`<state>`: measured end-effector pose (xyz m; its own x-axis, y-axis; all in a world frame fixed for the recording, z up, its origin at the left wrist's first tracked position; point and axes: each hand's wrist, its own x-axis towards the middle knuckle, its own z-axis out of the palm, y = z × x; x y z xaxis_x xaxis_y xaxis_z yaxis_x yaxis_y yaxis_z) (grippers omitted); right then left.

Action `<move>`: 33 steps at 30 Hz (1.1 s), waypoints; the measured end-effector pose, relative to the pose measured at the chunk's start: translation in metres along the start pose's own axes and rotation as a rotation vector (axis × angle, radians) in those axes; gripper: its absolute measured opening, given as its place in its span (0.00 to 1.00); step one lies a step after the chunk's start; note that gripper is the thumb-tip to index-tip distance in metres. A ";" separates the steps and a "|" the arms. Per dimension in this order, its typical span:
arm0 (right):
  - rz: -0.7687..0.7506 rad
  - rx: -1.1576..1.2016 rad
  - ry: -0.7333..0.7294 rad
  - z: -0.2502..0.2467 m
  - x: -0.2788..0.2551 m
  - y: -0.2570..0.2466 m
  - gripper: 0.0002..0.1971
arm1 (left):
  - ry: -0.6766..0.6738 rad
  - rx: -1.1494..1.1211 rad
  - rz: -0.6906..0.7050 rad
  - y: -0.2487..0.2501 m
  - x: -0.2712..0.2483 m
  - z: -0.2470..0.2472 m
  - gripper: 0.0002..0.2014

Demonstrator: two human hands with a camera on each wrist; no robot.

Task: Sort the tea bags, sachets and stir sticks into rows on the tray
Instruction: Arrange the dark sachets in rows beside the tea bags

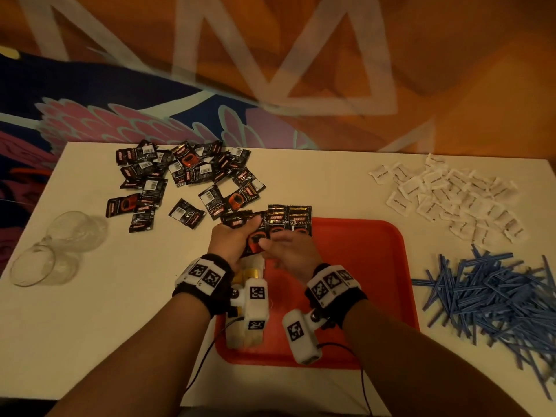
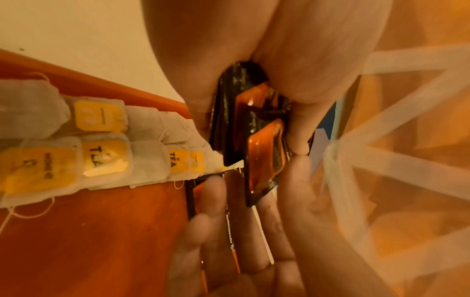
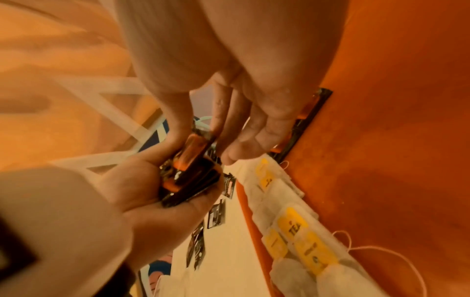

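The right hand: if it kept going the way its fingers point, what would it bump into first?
Most likely the stack of coffee sachets held in the left hand. The right hand has its fingertips at the top sachet already, as far as the pictures show.

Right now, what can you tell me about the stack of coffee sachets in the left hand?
The stack of coffee sachets is a small bundle of glossy black packets with orange-red cup prints, foil-like by their sheen. The left hand grips it edge-up over the far left corner of the red tray, thumb on the front packet. The right hand pinches the front one with thumb and fingertips. The count cannot be told.
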<state>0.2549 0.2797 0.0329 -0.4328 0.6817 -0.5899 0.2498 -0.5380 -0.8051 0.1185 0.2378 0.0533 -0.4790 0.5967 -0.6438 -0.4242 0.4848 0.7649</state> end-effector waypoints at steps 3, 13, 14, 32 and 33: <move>-0.037 -0.035 0.036 0.004 -0.003 0.000 0.16 | -0.020 -0.052 0.012 -0.001 -0.008 -0.001 0.03; -0.195 -0.397 0.074 -0.003 -0.007 0.002 0.14 | -0.015 -0.148 -0.097 -0.005 -0.013 -0.011 0.11; -0.194 -0.401 0.079 -0.003 -0.008 0.002 0.13 | -0.015 -0.131 -0.099 -0.005 -0.014 -0.012 0.11; -0.129 -0.710 0.106 -0.017 0.010 0.025 0.12 | 0.088 0.043 -0.149 -0.012 0.003 -0.026 0.09; -0.096 -0.696 0.120 -0.019 0.013 0.027 0.12 | 0.099 0.018 -0.152 -0.011 0.005 -0.028 0.08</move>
<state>0.2729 0.2831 0.0021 -0.3920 0.7817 -0.4851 0.7282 -0.0587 -0.6829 0.0990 0.2173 0.0417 -0.4845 0.4501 -0.7501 -0.4841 0.5762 0.6585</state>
